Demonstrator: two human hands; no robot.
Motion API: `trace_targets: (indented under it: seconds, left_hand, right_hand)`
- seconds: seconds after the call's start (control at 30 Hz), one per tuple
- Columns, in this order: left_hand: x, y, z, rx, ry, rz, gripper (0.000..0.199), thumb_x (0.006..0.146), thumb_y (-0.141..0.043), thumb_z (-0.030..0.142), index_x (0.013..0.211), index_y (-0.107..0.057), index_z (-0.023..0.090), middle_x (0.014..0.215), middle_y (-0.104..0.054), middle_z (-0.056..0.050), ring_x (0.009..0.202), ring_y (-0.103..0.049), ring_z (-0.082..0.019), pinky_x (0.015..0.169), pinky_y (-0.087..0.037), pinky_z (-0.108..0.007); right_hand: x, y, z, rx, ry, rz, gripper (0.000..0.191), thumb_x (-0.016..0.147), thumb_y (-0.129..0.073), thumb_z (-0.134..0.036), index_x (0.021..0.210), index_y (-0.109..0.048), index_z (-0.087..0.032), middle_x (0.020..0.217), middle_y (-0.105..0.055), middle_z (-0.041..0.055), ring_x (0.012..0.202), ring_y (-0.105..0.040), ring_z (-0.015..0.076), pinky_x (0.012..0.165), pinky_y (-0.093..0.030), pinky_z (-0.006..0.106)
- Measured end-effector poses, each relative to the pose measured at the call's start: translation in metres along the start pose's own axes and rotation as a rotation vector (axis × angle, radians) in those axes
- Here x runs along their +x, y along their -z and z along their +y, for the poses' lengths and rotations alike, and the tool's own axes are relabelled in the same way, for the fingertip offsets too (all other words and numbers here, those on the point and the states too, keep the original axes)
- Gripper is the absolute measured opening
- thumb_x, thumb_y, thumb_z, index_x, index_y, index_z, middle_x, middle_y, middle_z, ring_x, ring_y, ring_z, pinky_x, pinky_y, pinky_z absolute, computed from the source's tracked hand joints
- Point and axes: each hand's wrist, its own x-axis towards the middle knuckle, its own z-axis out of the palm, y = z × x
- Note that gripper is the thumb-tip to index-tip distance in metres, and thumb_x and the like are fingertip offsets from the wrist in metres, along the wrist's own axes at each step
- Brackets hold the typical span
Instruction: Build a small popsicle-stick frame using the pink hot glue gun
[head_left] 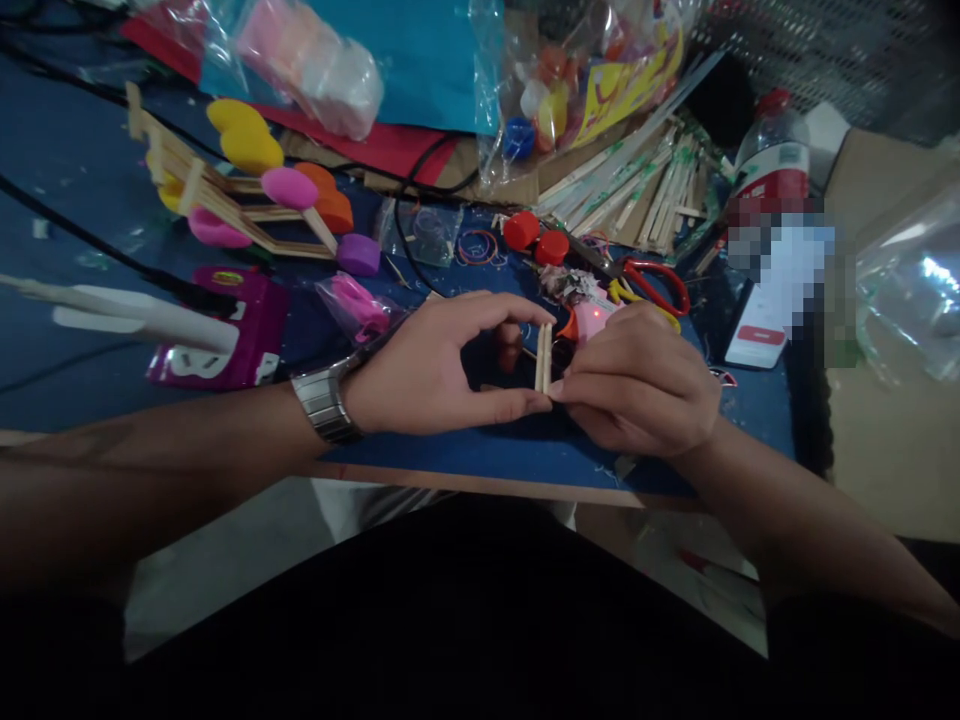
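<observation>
My left hand point(442, 365) holds a pair of short wooden sticks point(544, 360) lengthwise between thumb and index fingertip, with the other fingers curled behind. The sticks stand side by side, a narrow gap between them, above the table's front part. From the right, my right hand point(645, 380) is closed, its fingertips pinching at the lower end of the sticks. Whether it also holds something small is hidden. Just behind my right hand lies a pink device point(592, 315) with a lit red light, partly covered by the fingers.
A frame of wooden sticks point(255, 215) with colourful foam pieces stands at the left. Below it is a purple power strip point(217, 340). Red-handled scissors point(656, 285), red caps point(536, 238) and loose wooden sticks point(652, 190) lie behind. A phone point(772, 300) and bottle point(772, 160) are right.
</observation>
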Motion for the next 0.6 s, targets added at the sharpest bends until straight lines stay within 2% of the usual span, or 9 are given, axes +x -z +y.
trace_targets:
  seconds: [0.17,0.3,0.5,0.6]
  left_hand:
    - [0.0003,0.0009,-0.0010,-0.007,-0.052,0.003,0.059,0.091,-0.099,0.053,0.142,-0.078,0.032,0.100,-0.081,0.000,0.082,-0.077,-0.021,0.081,-0.064,-0.038]
    - [-0.0015,0.0024,-0.0004,0.000,-0.078,-0.006,0.061,0.092,-0.098,0.051,0.146,-0.075,0.032,0.100,-0.080,-0.001,0.084,-0.078,-0.022,0.082,-0.066,-0.039]
    - [-0.0029,0.0026,0.0020,0.015,-0.097,0.003,0.063,0.094,-0.097,0.050,0.150,-0.075,0.031,0.100,-0.079,-0.001,0.086,-0.077,-0.022,0.081,-0.066,-0.041]
    - [-0.0024,0.0030,0.0041,0.021,-0.121,0.002,0.064,0.093,-0.099,0.049,0.148,-0.075,0.027,0.098,-0.078,0.000,0.083,-0.077,-0.020,0.080,-0.067,-0.038]
  right_hand:
    - [0.0018,-0.0013,-0.0016,0.008,-0.020,-0.004,0.009,0.111,-0.075,-0.022,0.120,-0.079,-0.022,0.105,-0.083,0.0032,0.090,-0.078,0.0206,0.085,-0.062,0.041]
    - [0.0012,-0.0017,-0.0025,0.054,-0.065,0.007,0.012,0.108,-0.076,-0.019,0.120,-0.077,-0.021,0.104,-0.086,0.0046,0.090,-0.082,0.0220,0.081,-0.062,0.042]
    - [0.0007,0.0018,-0.0005,0.065,-0.146,-0.011,0.017,0.105,-0.077,-0.020,0.117,-0.074,-0.032,0.105,-0.087,0.0034,0.087,-0.084,0.0246,0.077,-0.066,0.045]
    - [0.0020,0.0034,0.0011,0.084,-0.148,0.023,0.019,0.103,-0.077,-0.015,0.116,-0.073,-0.028,0.103,-0.086,0.0032,0.086,-0.084,0.0233,0.076,-0.066,0.043]
